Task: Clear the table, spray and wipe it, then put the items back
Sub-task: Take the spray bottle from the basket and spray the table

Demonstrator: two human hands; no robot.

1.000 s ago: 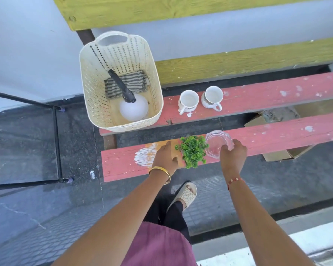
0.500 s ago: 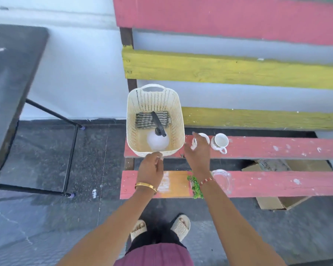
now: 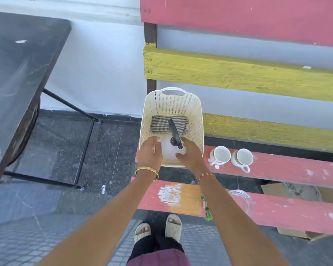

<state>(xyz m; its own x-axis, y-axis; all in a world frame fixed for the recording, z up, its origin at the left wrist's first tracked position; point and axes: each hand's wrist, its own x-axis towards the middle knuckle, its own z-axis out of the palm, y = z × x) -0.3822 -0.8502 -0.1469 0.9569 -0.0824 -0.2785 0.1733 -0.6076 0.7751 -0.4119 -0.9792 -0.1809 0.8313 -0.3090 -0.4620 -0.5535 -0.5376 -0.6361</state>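
A white spray bottle (image 3: 168,153) with a black trigger head stands in a cream plastic basket (image 3: 172,104) at the left end of the red bench. A striped cloth (image 3: 161,123) lies behind it in the basket. My right hand (image 3: 190,155) holds the bottle's right side, thumb on its body and fingers by the trigger. My left hand (image 3: 149,152) reaches into the basket and touches the bottle's left side. The dark table (image 3: 17,73) stands to the left.
Two white cups (image 3: 221,155) (image 3: 243,158) sit on the back red plank beside the basket. A glass bowl (image 3: 241,198) and a green plant (image 3: 208,213), mostly hidden by my right forearm, sit on the front plank. A cardboard box (image 3: 296,191) lies under the bench.
Both hands left the plant and glass bowl on the front plank and moved forward into the basket, onto the spray bottle. My view rose and shifted left, bringing in the table.
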